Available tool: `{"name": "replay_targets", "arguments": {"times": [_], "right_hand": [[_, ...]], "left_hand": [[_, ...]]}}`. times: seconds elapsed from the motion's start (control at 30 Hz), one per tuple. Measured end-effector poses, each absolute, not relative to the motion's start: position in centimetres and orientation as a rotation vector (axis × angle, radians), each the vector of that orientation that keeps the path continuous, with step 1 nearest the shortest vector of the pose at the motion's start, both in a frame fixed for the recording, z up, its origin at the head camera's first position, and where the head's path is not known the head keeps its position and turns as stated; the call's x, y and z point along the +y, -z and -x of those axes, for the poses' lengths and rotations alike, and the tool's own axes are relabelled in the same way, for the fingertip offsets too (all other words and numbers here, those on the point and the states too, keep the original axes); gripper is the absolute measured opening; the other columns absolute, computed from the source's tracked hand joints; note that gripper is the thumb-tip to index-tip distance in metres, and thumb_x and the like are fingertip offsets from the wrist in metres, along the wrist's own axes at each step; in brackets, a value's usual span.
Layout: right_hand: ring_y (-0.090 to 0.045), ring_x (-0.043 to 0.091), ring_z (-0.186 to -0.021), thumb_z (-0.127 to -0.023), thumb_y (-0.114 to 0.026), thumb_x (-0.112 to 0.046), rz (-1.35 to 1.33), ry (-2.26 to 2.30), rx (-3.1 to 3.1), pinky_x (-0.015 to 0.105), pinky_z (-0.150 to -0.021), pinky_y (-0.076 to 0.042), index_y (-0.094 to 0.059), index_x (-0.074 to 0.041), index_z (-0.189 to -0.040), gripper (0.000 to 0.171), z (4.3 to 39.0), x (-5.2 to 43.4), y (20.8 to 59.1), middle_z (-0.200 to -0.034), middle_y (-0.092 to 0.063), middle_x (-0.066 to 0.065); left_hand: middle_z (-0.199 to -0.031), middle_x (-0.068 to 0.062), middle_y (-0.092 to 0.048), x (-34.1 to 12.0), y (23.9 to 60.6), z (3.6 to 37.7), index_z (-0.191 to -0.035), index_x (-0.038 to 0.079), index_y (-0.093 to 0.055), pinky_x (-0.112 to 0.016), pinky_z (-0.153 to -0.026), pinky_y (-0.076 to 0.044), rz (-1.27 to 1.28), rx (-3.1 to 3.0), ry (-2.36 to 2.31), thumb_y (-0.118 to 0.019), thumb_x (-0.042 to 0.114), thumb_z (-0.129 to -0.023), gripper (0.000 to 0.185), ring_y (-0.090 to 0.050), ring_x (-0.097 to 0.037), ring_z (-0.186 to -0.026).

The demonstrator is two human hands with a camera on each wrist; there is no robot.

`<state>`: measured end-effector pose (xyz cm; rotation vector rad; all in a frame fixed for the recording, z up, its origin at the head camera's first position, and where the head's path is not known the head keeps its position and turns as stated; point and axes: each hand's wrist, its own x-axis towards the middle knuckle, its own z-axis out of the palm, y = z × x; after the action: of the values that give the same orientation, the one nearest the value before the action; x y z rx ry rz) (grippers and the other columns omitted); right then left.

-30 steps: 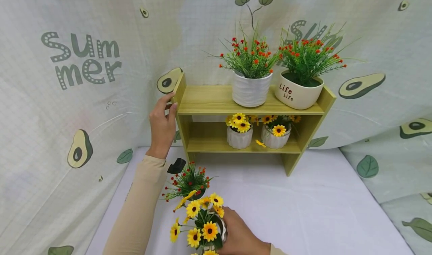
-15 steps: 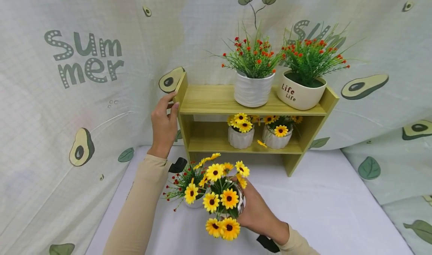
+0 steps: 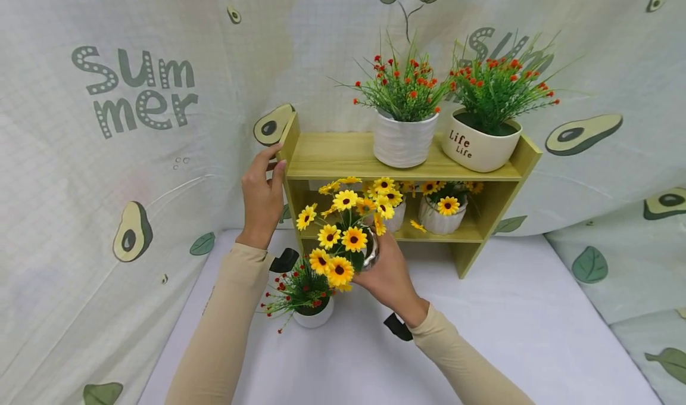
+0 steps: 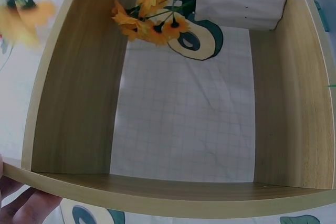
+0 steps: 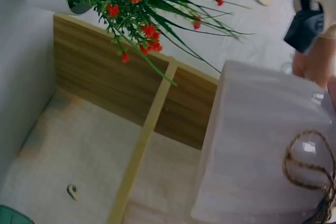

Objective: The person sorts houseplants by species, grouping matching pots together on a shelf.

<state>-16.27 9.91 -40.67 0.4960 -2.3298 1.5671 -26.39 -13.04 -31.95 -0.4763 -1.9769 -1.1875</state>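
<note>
Sunflower pot (image 3: 368,247) gripped by R hand (image 3: 388,274), fingers wrapped round, raised near lower shelf. Shelf unit (image 3: 343,155) steadied at L end: L hand (image 3: 261,199) pinching side panel.

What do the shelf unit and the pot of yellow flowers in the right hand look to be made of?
Shelf unit: light wood-grain board, matte, probably laminate; grain streaks run evenly along flat panels.
Pot of yellow flowers, gripped by the right hand: white, seemingly glazed ceramic; the right wrist view shows glints and a twine band. The flowers look artificial.
</note>
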Motion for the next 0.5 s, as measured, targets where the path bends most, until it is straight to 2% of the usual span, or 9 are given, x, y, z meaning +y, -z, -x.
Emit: {"name": "replay_targets", "arguments": {"times": [0.17,0.5], "right_hand": [[-0.061,0.027,-0.121,-0.074,-0.099,-0.023,-0.46,-1.352,-2.301,0.052,-0.103,-0.054,-0.058,-0.011,-0.142,0.08,18.2,8.4,41.1,-0.132,-0.064,0.009],[-0.068,0.028,-0.115,-0.071,-0.1,-0.032,-0.396,-1.107,-2.279,0.049,-0.101,-0.056,-0.062,-0.01,-0.137,0.079,21.0,6.2,41.5,-0.124,-0.072,0.008]], "left_hand": [[-0.133,-0.024,-0.067,-13.0,32.0,26.5,-0.14,-0.002,-0.063,-0.057,-0.081,-0.064,0.472,-1.98,1.189,-0.06,0.012,-0.109,0.034,-0.07,-0.041,-0.107],[-0.133,-0.023,-0.067,-13.0,32.0,26.3,-0.14,-0.002,-0.064,-0.056,-0.079,-0.065,0.465,-1.989,1.176,-0.059,0.015,-0.109,0.035,-0.07,-0.041,-0.108]]}}
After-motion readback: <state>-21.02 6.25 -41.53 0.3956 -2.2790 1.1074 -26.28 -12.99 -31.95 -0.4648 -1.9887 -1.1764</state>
